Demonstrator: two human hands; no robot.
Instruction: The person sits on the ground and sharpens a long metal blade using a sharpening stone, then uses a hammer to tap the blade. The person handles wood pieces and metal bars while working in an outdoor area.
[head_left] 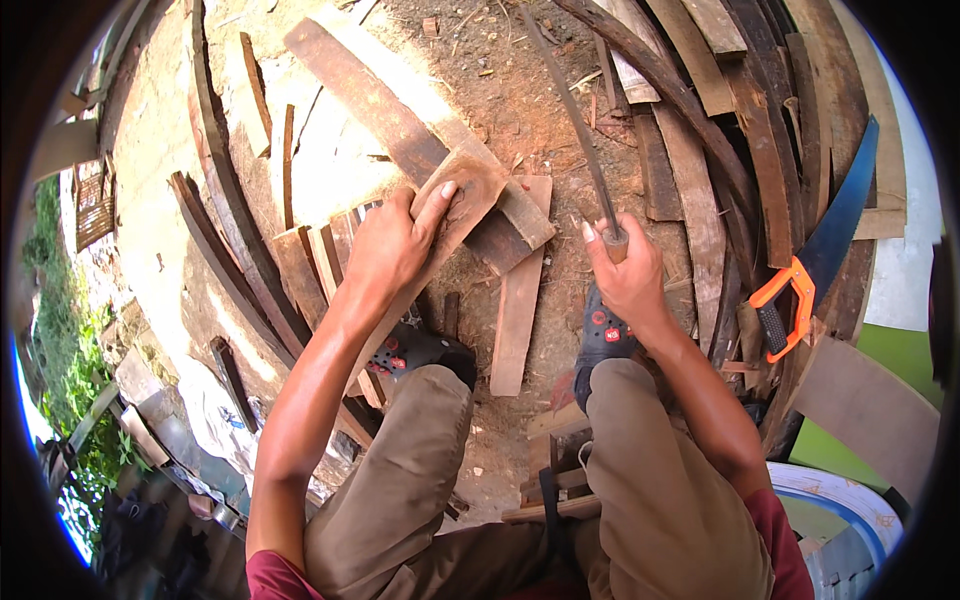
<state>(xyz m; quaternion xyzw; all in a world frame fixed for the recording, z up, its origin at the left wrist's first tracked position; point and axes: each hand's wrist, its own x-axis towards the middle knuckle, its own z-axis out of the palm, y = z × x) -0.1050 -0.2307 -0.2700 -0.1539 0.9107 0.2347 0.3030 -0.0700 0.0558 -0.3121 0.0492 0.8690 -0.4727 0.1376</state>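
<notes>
I see my left hand (pixel 395 245) pressed down on a curved wooden piece (pixel 455 205), fingers spread over its top face and the thumb stretched toward its wider end, so the hand is gripping and steadying the wood rather than lying flat. That piece slants from beside my left foot up past the hand, and its far end rests against a long dark plank (pixel 400 125) that runs away up and to the left of the hand.

My right hand (pixel 625 275) is closed in a fist around the wooden handle of a long metal file (pixel 570 120). The blade rises from the fist and leans up and to the left, its tip well beyond both hands. The file does not touch the curved piece; it stands just to the right of it.

Between the two hands a short flat board (pixel 520 300) lies on the dirt ground (pixel 500 80), which is strewn with chips and sawdust. Below the hands, both feet in dark sandals (pixel 420 350) stand on the ground.

To the right of my right hand lies a stack of curved dark slats (pixel 700 170), and on its outer edge a hand saw (pixel 825 240) with an orange handle and blue blade. More scrap strips lie left of my left hand.
</notes>
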